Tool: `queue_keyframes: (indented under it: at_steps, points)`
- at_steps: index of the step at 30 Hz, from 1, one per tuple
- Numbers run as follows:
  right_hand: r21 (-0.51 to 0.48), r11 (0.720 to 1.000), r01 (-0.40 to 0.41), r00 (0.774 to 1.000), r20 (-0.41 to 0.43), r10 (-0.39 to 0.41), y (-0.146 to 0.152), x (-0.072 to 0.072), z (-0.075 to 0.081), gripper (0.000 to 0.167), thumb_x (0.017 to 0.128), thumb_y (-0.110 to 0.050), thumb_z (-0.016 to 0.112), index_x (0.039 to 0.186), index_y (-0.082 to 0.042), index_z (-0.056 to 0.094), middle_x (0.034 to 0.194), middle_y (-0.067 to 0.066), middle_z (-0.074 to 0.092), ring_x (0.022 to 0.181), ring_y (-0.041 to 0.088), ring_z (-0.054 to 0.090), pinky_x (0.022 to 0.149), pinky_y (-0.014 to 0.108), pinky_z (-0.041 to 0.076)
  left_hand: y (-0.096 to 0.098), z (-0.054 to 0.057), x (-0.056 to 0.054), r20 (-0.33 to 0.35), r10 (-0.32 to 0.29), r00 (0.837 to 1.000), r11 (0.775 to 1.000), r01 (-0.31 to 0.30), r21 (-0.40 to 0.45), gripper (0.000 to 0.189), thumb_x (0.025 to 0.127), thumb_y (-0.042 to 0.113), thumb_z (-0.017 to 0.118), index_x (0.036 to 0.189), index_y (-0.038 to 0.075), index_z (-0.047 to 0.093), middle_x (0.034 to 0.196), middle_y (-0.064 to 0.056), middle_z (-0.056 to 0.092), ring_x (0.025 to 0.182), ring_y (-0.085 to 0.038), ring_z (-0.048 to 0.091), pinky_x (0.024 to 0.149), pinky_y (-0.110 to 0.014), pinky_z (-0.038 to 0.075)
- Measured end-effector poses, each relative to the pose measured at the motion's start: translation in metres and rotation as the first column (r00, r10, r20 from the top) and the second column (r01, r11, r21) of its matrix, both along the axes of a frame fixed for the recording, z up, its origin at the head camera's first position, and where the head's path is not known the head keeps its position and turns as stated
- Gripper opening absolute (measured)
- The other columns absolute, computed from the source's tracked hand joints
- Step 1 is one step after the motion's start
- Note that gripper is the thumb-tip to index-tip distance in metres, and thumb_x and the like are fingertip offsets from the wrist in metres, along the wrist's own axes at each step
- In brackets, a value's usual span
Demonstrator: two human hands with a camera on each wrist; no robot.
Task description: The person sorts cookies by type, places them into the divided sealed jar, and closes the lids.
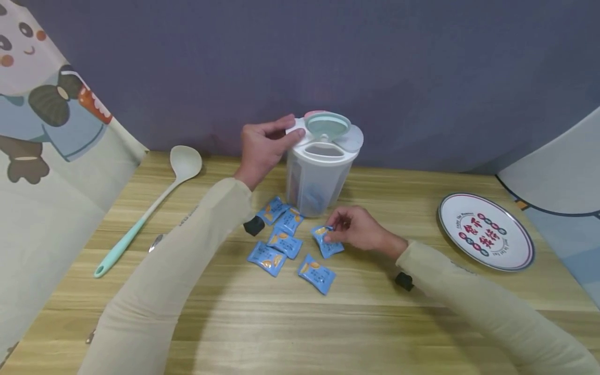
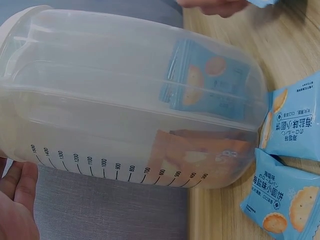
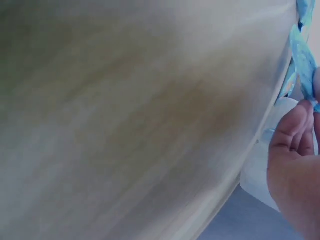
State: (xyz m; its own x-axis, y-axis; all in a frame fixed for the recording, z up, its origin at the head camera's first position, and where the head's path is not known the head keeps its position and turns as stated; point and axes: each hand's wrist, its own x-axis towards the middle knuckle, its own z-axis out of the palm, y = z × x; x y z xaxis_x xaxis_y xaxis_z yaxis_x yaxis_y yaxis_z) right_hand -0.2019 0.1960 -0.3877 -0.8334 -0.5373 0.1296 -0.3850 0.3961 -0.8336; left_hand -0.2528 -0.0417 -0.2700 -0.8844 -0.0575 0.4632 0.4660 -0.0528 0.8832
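A clear storage container (image 1: 309,179) with a white lid (image 1: 344,143) stands upright near the wall. Its pale green flap (image 1: 328,125) is raised. My left hand (image 1: 264,148) holds the lid's left edge, thumb on top. Inside the container, the left wrist view shows a blue biscuit packet (image 2: 212,80) and an orange packet (image 2: 200,157) in separate compartments. Just right of the container's base, my right hand (image 1: 358,229) pinches another blue biscuit packet (image 1: 326,244) between thumb and fingers. That packet (image 3: 304,60) hangs from the fingertips in the right wrist view.
Several blue biscuit packets (image 1: 267,258) lie in front of the container, with a single packet (image 1: 317,274) nearer me. A ladle (image 1: 186,162) with a green handle lies at left, a metal spoon (image 1: 156,242) beside my left sleeve. Plates (image 1: 487,232) sit at right.
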Motion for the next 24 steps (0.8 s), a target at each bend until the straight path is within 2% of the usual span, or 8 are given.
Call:
queue_keyframes:
  at_steps: [4,8,12,15,20,24]
  points:
    - [-0.089,0.996,0.032,0.999,-0.011,-0.033,0.006,0.003,0.004,0.017,0.072,-0.001,0.081,0.082,0.001,0.067,0.075,0.006,0.066,0.065,0.018,0.058,0.056,0.025,0.051,0.001,0.001,0.000,0.005,0.005,1.000,1.000,-0.005,-0.012,0.029,0.074,0.005,0.080,0.096,-0.011,0.069,0.104,-0.015,0.068,0.098,-0.016,0.065,0.084,-0.027,0.052]
    - [-0.136,0.989,0.054,0.998,-0.037,-0.060,0.011,0.005,0.011,0.011,0.075,0.001,0.079,0.080,0.000,0.068,0.076,0.005,0.067,0.066,0.015,0.062,0.058,0.025,0.054,0.001,0.002,0.001,0.003,0.007,1.000,1.000,-0.007,-0.018,0.029,0.074,0.004,0.080,0.096,-0.011,0.069,0.104,-0.016,0.068,0.098,-0.017,0.065,0.084,-0.028,0.052]
    - [-0.153,0.985,0.075,0.994,-0.070,-0.086,0.009,0.014,0.029,0.008,0.076,0.007,0.075,0.080,0.004,0.069,0.076,0.011,0.067,0.067,0.013,0.062,0.062,0.026,0.056,0.000,0.002,0.002,0.008,0.010,1.000,1.000,-0.010,-0.022,0.029,0.074,0.005,0.080,0.096,-0.011,0.069,0.104,-0.016,0.068,0.098,-0.017,0.066,0.084,-0.027,0.052]
    - [-0.180,0.982,0.065,0.994,-0.079,-0.080,0.007,0.021,0.042,0.007,0.076,0.014,0.071,0.080,0.009,0.067,0.077,0.019,0.066,0.067,0.016,0.064,0.062,0.028,0.057,0.000,0.003,0.002,0.016,0.013,1.000,1.000,-0.013,-0.025,0.029,0.074,0.006,0.080,0.096,-0.010,0.069,0.105,-0.015,0.067,0.098,-0.017,0.066,0.083,-0.026,0.052]
    - [-0.226,0.974,0.025,0.992,-0.118,-0.053,0.014,0.017,0.040,0.009,0.078,0.015,0.068,0.085,0.010,0.069,0.077,0.020,0.067,0.063,0.019,0.065,0.057,0.027,0.056,-0.001,0.004,0.005,0.018,0.014,1.000,1.000,-0.014,-0.027,0.029,0.074,0.006,0.080,0.096,-0.010,0.069,0.105,-0.015,0.067,0.097,-0.017,0.066,0.083,-0.026,0.053]
    - [-0.262,0.965,0.003,0.984,-0.171,-0.049,0.016,0.015,0.045,0.011,0.079,0.016,0.067,0.086,0.008,0.070,0.079,0.017,0.069,0.065,0.014,0.065,0.057,0.026,0.056,-0.001,0.005,0.005,0.017,0.013,1.000,1.000,-0.012,-0.029,0.029,0.074,0.005,0.080,0.096,-0.010,0.069,0.105,-0.015,0.067,0.097,-0.018,0.066,0.082,-0.027,0.053]
